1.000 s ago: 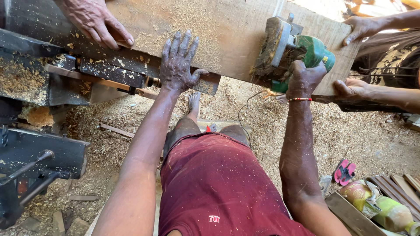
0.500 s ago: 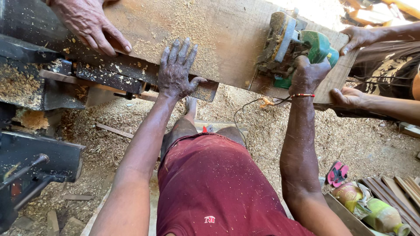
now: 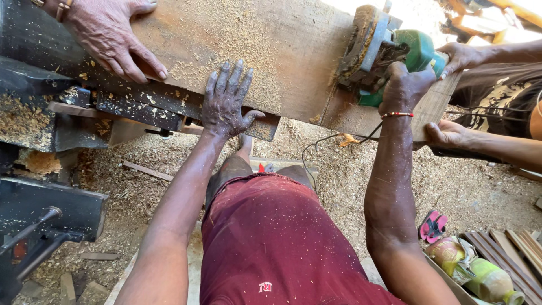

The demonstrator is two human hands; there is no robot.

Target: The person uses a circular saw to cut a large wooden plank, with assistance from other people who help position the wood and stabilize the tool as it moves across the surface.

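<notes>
A wide wooden plank (image 3: pixel 271 51) dusted with sawdust lies across a dark metal machine bed (image 3: pixel 84 96). My left hand (image 3: pixel 227 101) presses flat on the plank's near edge, fingers spread. My right hand (image 3: pixel 403 85) grips the handle of a green power tool (image 3: pixel 395 51) that sits on the plank's right part. Another person's hand (image 3: pixel 110 36) holds the plank down at the upper left. At the right, a second person's hands rest on the tool (image 3: pixel 460 56) and under the plank's end (image 3: pixel 446 134).
Sawdust covers the ground (image 3: pixel 339 169). A black cord (image 3: pixel 322 144) hangs below the plank. Dark machine parts (image 3: pixel 39 220) stand at the left. Pink sandals (image 3: pixel 433 226), bottles (image 3: pixel 480 271) and wood strips (image 3: pixel 514 248) lie at the lower right.
The green tool and my right hand have shifted slightly left along the plank. My left hand stays pressed on the near edge. The other hands hold their places.
</notes>
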